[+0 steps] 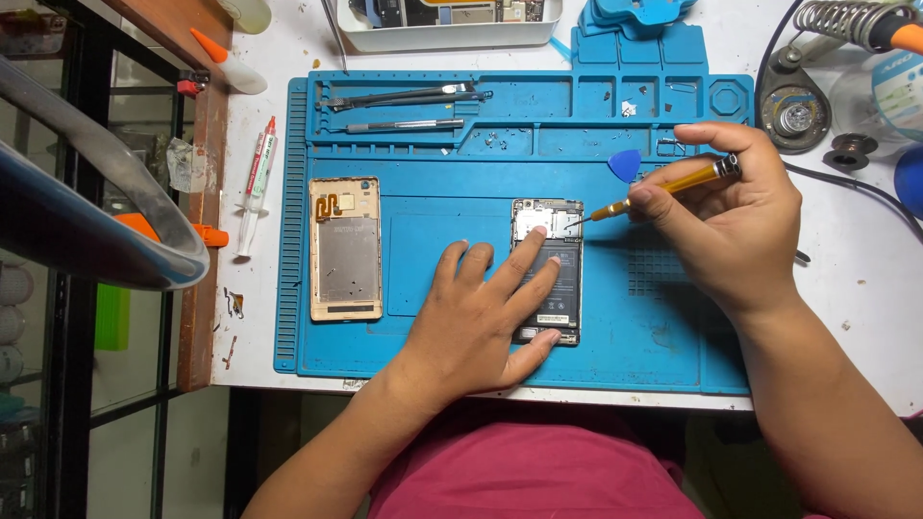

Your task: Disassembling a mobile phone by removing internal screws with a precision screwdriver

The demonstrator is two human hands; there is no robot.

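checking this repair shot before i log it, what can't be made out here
- Phone, head view: lower left part hidden under the left hand.
- Screwdriver tip: too small to tell which screw it meets.
- White tray: cut off by the top edge.
- Soldering stand: cut off at the top right.

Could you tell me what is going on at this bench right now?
A person is working on an opened phone lying on a blue repair mat. The left hand presses it flat, while the right hand holds a small screwdriver with its tip at the phone's upper edge. The gold back cover lies apart, to the left.
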